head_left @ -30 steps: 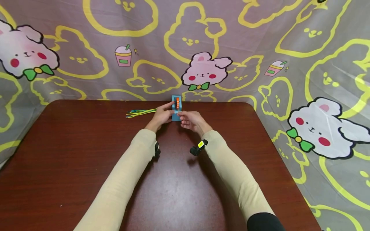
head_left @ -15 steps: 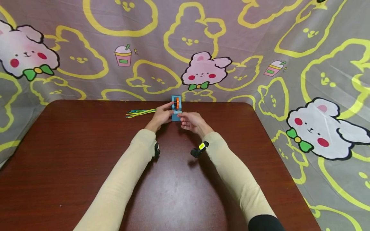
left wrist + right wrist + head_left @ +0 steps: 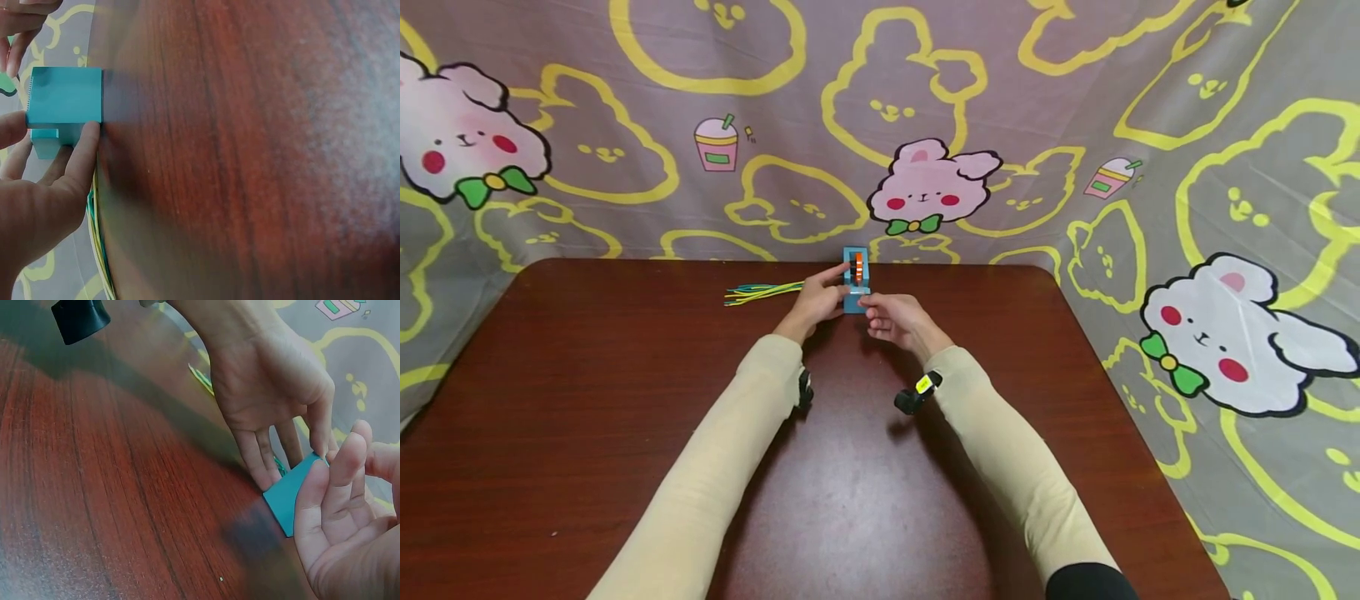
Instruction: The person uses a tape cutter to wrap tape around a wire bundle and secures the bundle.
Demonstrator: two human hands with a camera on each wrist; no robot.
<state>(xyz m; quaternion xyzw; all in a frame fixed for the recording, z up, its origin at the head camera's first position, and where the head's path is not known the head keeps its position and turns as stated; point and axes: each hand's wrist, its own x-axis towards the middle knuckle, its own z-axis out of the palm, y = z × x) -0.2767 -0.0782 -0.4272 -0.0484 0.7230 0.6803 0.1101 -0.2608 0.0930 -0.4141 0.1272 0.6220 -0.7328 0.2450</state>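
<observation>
A teal tape dispenser (image 3: 854, 306) with an orange roll (image 3: 860, 267) in it stands at the table's far edge in the head view. My left hand (image 3: 817, 302) grips its left side, fingers spread along the body. From the right, my right hand (image 3: 898, 315) has thumb and forefinger pinched together right at the dispenser's near end, where a pale strip of tape (image 3: 857, 292) shows. The left wrist view has the dispenser's flat teal end (image 3: 67, 95) and its toothed edge. In the right wrist view, my right fingers (image 3: 340, 481) partly cover the dispenser.
Several thin yellow and green strands (image 3: 763, 292) lie on the brown table (image 3: 625, 375), left of the dispenser, running behind my left hand. A patterned cloth (image 3: 790, 125) hangs right behind the far edge. A black camera (image 3: 910, 400) sits at my right wrist.
My right hand has shifted very slightly toward me, still pinching near the dispenser's front. My left hand keeps its grip, and the dispenser stays in place.
</observation>
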